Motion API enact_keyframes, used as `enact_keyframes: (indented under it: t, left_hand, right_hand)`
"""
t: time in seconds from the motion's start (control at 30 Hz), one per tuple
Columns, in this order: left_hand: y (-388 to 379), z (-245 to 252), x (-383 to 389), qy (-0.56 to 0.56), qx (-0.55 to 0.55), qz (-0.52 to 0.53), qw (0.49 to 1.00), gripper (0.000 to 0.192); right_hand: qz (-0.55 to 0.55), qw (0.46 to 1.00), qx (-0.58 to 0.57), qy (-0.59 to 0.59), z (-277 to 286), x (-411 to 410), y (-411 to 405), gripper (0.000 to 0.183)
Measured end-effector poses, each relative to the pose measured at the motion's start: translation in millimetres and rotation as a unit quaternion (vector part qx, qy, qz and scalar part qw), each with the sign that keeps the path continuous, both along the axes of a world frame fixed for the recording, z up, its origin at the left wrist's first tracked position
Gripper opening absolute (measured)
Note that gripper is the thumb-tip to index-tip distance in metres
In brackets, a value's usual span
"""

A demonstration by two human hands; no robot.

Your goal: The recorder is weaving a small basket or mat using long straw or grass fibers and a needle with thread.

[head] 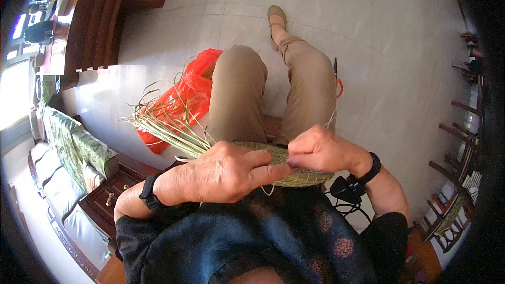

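A round piece of coiled straw basketwork (307, 178), stitched with pale strands, lies across my lap. My left hand (232, 171) is closed on its left part, where a bundle of long green-yellow straw stalks (173, 136) sticks out toward the upper left. Close beside it, my right hand (325, 150) is a fist over the work's right part, thumb and fingers pinched together. A thin pale strand (268, 190) loops below the left fingers, and another rises above the right hand. What the right fingertips pinch is too small to tell.
On the floor left of my knees lies a red plastic bag (173, 106) with stalks. Scissors with red handles (338, 86) lie right of my leg. Black cables (351, 195) hang near my right wrist. Dark wooden furniture (94, 19) stands left; a sofa (63, 189) is lower left.
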State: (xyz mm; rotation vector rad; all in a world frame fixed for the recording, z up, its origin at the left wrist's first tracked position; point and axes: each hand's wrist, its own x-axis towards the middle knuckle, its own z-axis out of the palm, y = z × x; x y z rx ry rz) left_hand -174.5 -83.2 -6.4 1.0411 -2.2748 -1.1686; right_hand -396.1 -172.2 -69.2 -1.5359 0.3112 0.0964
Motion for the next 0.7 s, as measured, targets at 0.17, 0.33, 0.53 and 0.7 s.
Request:
enact_keyframes:
  t: [0.17, 0.33, 0.53, 0.7]
  left_hand:
    - [3, -2, 1, 0.01, -0.007, 0.008, 1.0, 0.036]
    - [1, 3, 2, -0.002, -0.003, 0.009, 1.0, 0.034]
    - [3, 0, -1, -0.01, -0.015, 0.021, 1.0, 0.031]
    - [2, 8, 0, -0.03, -0.001, 0.015, 0.999, 0.03]
  right_hand:
    - [-0.184, 0.97, -0.081, 0.138, -35, -23, -18, 0.026]
    - [-0.196, 0.95, -0.172, 0.171, -19, -33, -22, 0.018]
    - [-0.344, 0.91, -0.109, 0.206, 9, -62, -53, 0.022]
    - [-0.081, 0.993, -0.05, -0.062, 25, 3, -12, 0.025]
